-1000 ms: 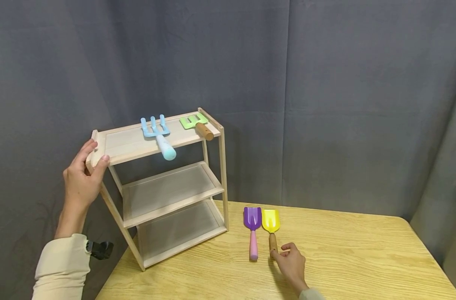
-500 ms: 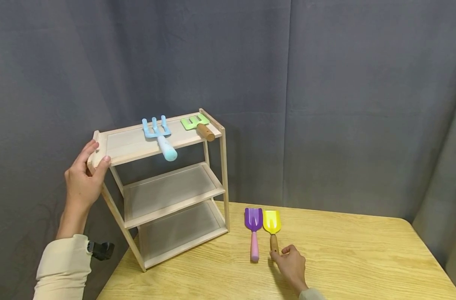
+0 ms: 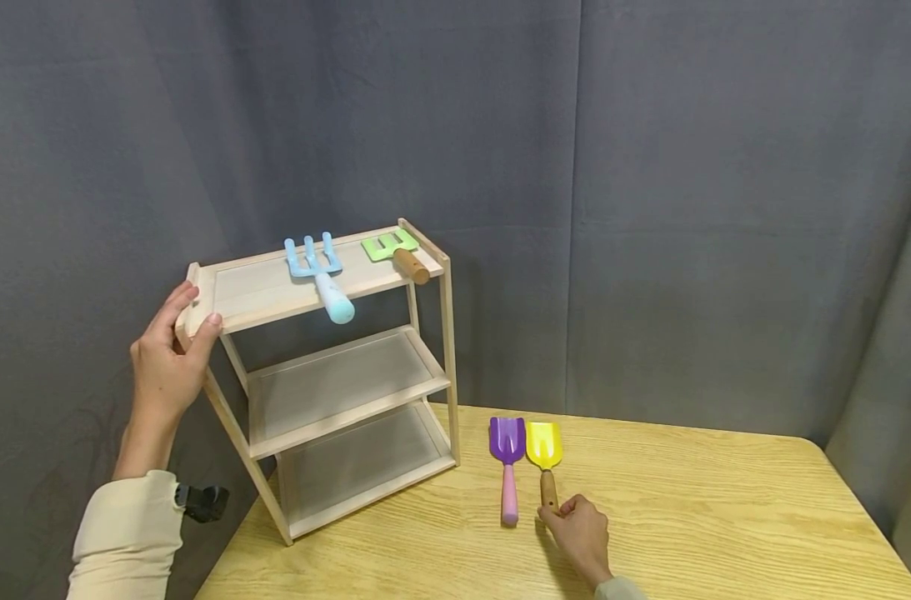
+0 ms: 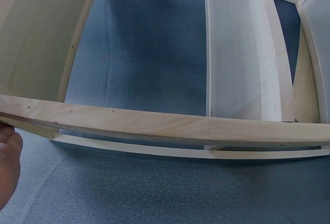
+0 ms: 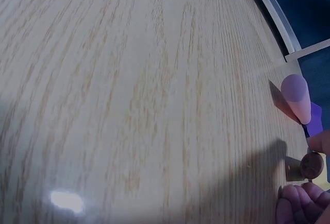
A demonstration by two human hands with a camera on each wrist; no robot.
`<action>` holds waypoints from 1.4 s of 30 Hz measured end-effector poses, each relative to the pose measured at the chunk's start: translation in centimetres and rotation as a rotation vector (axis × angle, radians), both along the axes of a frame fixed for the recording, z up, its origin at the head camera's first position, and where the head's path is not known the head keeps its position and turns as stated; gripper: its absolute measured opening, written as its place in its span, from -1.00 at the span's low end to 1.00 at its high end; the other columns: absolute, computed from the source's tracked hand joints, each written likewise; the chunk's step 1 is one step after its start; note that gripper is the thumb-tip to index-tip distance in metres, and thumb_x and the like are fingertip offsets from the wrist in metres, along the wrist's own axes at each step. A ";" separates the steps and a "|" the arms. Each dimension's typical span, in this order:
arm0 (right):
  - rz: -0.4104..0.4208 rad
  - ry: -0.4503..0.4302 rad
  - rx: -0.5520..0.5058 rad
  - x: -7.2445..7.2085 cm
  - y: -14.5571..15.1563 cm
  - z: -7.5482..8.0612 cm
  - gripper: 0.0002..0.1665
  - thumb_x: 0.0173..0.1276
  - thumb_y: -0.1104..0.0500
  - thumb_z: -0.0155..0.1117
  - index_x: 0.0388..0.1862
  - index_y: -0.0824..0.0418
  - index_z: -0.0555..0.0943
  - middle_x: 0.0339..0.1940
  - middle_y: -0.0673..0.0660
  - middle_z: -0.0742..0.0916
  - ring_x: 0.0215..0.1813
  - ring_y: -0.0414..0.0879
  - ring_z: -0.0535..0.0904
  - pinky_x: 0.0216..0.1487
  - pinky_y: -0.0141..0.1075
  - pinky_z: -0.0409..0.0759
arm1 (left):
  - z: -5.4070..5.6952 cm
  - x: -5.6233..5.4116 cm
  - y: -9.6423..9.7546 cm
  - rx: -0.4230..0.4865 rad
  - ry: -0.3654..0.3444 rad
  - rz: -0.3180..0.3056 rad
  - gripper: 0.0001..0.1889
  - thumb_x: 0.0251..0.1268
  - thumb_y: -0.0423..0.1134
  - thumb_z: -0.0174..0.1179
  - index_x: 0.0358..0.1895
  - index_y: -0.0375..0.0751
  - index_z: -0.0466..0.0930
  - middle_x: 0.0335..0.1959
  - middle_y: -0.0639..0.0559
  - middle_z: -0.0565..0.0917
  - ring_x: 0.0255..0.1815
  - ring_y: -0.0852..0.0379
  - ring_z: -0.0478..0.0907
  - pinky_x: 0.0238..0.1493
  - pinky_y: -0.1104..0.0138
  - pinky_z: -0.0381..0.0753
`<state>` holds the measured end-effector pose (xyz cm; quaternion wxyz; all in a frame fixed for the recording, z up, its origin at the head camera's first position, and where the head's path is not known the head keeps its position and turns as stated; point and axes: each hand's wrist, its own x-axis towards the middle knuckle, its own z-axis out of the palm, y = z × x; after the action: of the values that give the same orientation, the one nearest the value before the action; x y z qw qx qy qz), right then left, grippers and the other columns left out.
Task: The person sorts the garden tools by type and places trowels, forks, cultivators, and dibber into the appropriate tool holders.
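Note:
In the head view my left hand (image 3: 168, 358) grips the top left corner of a three-tier wooden shelf (image 3: 350, 429), thumb on the front edge and fingers over the side. My right hand (image 3: 578, 533) pinches the wooden handle of a yellow toy trowel (image 3: 544, 446) lying on the table. The right wrist view shows that handle's round end (image 5: 312, 166) between thumb and curled fingers. Left of it lies a purple trowel (image 3: 507, 440) with a pink handle. On the top shelf rest a blue hand fork (image 3: 327, 287) and a green hand fork (image 3: 408, 262) with a wooden handle.
The wooden table (image 3: 695, 500) reaches back to a grey curtain (image 3: 688, 217). The shelf stands at the table's left side, slightly angled. Both fork handles jut past the top shelf's front edge.
The right hand's fingers have drawn in closer around the yellow trowel's handle. The left hand keeps its place on the shelf, and the view has shifted very slightly.

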<state>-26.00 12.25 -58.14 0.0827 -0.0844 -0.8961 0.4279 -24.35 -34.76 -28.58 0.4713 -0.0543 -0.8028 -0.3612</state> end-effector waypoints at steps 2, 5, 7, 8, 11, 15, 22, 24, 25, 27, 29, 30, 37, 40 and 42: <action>0.001 0.000 0.000 0.0 0.0 0.0 -0.61 0.06 0.05 0.46 -0.52 0.29 0.49 -0.60 0.09 0.57 -0.54 -0.05 0.46 -0.61 -0.28 0.41 | 0.0 0.0 0.0 0.000 -0.001 0.002 -0.52 0.29 -0.23 0.22 0.25 -0.35 0.50 0.31 -0.07 0.47 0.31 0.03 0.37 0.16 0.54 0.29; -0.007 0.008 0.004 0.0 0.0 -0.1 -0.63 0.04 0.05 0.47 -0.55 0.26 0.48 -0.61 0.07 0.57 -0.53 -0.05 0.46 -0.59 -0.27 0.40 | 0.0 0.0 0.0 0.001 -0.007 0.005 -0.52 0.29 -0.22 0.22 0.25 -0.34 0.50 0.32 -0.05 0.47 0.31 0.05 0.38 0.15 0.55 0.30; -0.013 0.013 0.005 0.1 0.0 -0.2 -0.64 0.03 0.06 0.47 -0.56 0.24 0.48 -0.62 0.06 0.56 -0.53 -0.05 0.46 -0.59 -0.27 0.39 | 0.0 -0.1 0.0 0.001 -0.011 0.006 -0.52 0.29 -0.22 0.22 0.25 -0.33 0.50 0.32 -0.04 0.46 0.31 0.05 0.38 0.15 0.55 0.30; -0.017 0.017 0.008 0.1 0.0 -0.2 -0.64 0.02 0.06 0.47 -0.57 0.24 0.49 -0.62 0.05 0.56 -0.53 -0.05 0.46 -0.58 -0.27 0.39 | 0.0 -0.1 0.0 0.001 -0.012 0.006 -0.52 0.29 -0.22 0.22 0.26 -0.33 0.50 0.32 -0.04 0.46 0.31 0.05 0.37 0.15 0.55 0.30; -0.022 0.022 0.005 0.1 0.0 -0.2 -0.66 0.02 0.08 0.46 -0.56 0.25 0.50 -0.62 0.05 0.57 -0.53 -0.06 0.47 -0.58 -0.27 0.41 | -0.1 -0.1 0.0 -0.001 -0.011 0.008 -0.52 0.29 -0.22 0.22 0.26 -0.33 0.49 0.32 -0.04 0.46 0.31 0.04 0.37 0.16 0.54 0.30; -0.026 0.030 -0.009 0.1 0.1 -0.3 -0.71 0.02 0.13 0.42 -0.52 0.29 0.53 -0.61 0.06 0.61 -0.55 -0.06 0.51 -0.59 -0.26 0.47 | -0.2 -0.1 -0.1 -0.002 -0.009 0.007 -0.51 0.29 -0.23 0.22 0.26 -0.34 0.49 0.32 -0.07 0.46 0.31 0.03 0.37 0.17 0.54 0.29; -0.068 0.063 -0.003 -0.2 0.3 -0.5 -0.76 -0.02 0.17 0.40 -0.50 0.30 0.55 -0.62 0.05 0.65 -0.56 -0.07 0.56 -0.56 -0.22 0.50 | -0.1 -0.1 0.0 0.001 -0.002 0.008 -0.52 0.29 -0.22 0.22 0.25 -0.33 0.50 0.31 -0.07 0.47 0.30 0.02 0.38 0.13 0.56 0.30; -0.078 0.070 -0.001 -0.3 0.3 -0.5 -0.75 -0.03 0.16 0.40 -0.50 0.30 0.55 -0.63 0.04 0.66 -0.56 -0.08 0.56 -0.55 -0.22 0.49 | -0.1 0.0 0.0 0.003 -0.002 0.006 -0.52 0.29 -0.22 0.22 0.25 -0.33 0.50 0.32 -0.07 0.47 0.30 0.02 0.39 0.12 0.57 0.31; -0.080 0.071 -0.004 -0.3 0.3 -0.5 -0.75 -0.02 0.16 0.40 -0.50 0.31 0.55 -0.64 0.04 0.66 -0.56 -0.08 0.56 -0.55 -0.22 0.49 | -0.1 0.0 0.0 0.003 -0.003 0.005 -0.52 0.29 -0.22 0.22 0.25 -0.33 0.50 0.32 -0.07 0.47 0.30 0.02 0.39 0.11 0.57 0.31; -0.082 0.070 -0.010 -0.3 0.3 -0.5 -0.75 -0.01 0.17 0.40 -0.49 0.32 0.55 -0.64 0.05 0.66 -0.57 -0.08 0.55 -0.57 -0.23 0.48 | -0.1 0.0 0.1 0.004 -0.003 0.003 -0.52 0.29 -0.22 0.22 0.25 -0.33 0.50 0.32 -0.07 0.46 0.30 0.02 0.39 0.12 0.57 0.31; -0.085 0.069 -0.017 -0.3 0.3 -0.5 -0.75 -0.01 0.17 0.40 -0.49 0.32 0.55 -0.64 0.06 0.65 -0.57 -0.08 0.54 -0.58 -0.25 0.47 | -0.1 0.0 0.1 0.005 -0.002 0.002 -0.52 0.29 -0.22 0.22 0.25 -0.33 0.50 0.32 -0.07 0.46 0.30 0.02 0.38 0.12 0.56 0.31; -0.085 0.068 -0.021 -0.3 0.4 -0.5 -0.75 -0.01 0.17 0.39 -0.49 0.33 0.55 -0.65 0.06 0.65 -0.57 -0.07 0.54 -0.58 -0.25 0.47 | -0.1 0.0 0.1 0.005 -0.001 0.002 -0.52 0.29 -0.22 0.22 0.25 -0.33 0.50 0.32 -0.07 0.46 0.30 0.02 0.38 0.13 0.56 0.30; -0.100 0.083 -0.044 0.0 0.4 -0.4 -0.76 0.00 0.19 0.41 -0.55 0.30 0.52 -0.67 0.03 0.61 -0.60 -0.09 0.50 -0.61 -0.28 0.44 | -0.1 0.0 0.1 0.003 0.003 0.004 -0.52 0.29 -0.22 0.22 0.25 -0.34 0.50 0.32 -0.07 0.47 0.31 0.03 0.38 0.15 0.55 0.29; -0.098 0.094 -0.053 0.1 0.4 -0.2 -0.77 0.01 0.21 0.41 -0.58 0.28 0.52 -0.68 0.02 0.60 -0.60 -0.11 0.48 -0.60 -0.29 0.43 | -0.1 0.0 0.1 0.003 0.005 0.004 -0.52 0.29 -0.22 0.22 0.25 -0.34 0.50 0.32 -0.07 0.46 0.31 0.02 0.38 0.16 0.54 0.29; -0.092 0.106 -0.063 0.1 0.4 -0.1 -0.78 0.02 0.22 0.41 -0.59 0.27 0.52 -0.69 0.01 0.60 -0.62 -0.12 0.48 -0.61 -0.30 0.43 | -0.1 0.0 0.1 0.004 0.002 0.006 -0.52 0.29 -0.22 0.22 0.25 -0.34 0.50 0.32 -0.07 0.46 0.31 0.03 0.37 0.16 0.54 0.29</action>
<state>-25.90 12.67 -58.25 0.1469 -0.1052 -0.8716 0.4557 -24.35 -34.62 -28.66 0.4733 -0.0516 -0.8018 -0.3612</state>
